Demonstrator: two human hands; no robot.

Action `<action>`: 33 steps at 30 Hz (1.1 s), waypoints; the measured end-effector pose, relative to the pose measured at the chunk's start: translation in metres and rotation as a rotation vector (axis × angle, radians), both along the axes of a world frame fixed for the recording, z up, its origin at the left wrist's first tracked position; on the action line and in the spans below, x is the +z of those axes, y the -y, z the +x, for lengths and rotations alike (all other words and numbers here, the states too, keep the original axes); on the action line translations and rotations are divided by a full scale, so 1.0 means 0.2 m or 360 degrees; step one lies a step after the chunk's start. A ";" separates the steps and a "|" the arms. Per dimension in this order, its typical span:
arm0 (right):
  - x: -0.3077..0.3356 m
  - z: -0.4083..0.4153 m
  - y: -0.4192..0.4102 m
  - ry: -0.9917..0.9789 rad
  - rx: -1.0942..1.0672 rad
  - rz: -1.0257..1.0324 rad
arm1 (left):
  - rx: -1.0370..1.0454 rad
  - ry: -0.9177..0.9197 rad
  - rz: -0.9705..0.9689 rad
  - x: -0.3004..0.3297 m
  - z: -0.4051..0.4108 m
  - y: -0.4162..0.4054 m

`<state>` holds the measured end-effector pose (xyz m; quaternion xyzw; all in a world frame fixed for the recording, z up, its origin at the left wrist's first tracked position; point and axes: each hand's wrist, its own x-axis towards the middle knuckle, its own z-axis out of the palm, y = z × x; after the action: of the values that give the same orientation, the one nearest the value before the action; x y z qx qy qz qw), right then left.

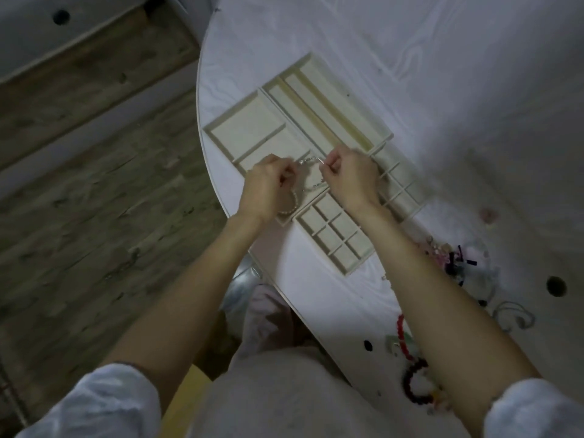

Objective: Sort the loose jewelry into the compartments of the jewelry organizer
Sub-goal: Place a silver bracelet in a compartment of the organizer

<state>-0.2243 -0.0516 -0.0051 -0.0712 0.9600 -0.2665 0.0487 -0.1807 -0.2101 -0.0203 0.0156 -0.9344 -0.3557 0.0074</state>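
Several beige organizer trays (252,128) lie together on the white table. Over a wide compartment, my left hand (268,188) and my right hand (347,178) each pinch one end of a thin silver chain (311,161), which sags in a loop between them. A pearl bracelet (292,205) lies in the tray under my left wrist, partly hidden. A small-grid tray (335,235) sits just below my hands. Loose jewelry (455,260) is heaped on the table to the right, beyond my right forearm.
Red and dark bead bracelets (410,371) lie near the table's front edge beside my right arm. A grey cord loop (512,314) lies further right. The table edge (221,200) curves close to my left hand, with wooden floor below.
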 end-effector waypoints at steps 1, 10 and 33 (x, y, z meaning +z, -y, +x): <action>-0.01 -0.01 -0.01 -0.0048 0.0027 0.0070 | -0.0035 0.0024 -0.0052 -0.01 -0.01 -0.01; -0.06 -0.03 -0.08 -0.0485 0.0415 0.0273 | -0.0349 -0.0225 -0.0576 -0.01 -0.04 0.01; -0.11 -0.08 -0.17 -0.0492 0.1213 0.0596 | -0.0572 -0.0349 -0.0739 -0.14 0.07 0.06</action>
<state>-0.2397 -0.0169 -0.0268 -0.4486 0.8929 -0.0375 0.0114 -0.1672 -0.2216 -0.0490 -0.1904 -0.9721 -0.1279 0.0484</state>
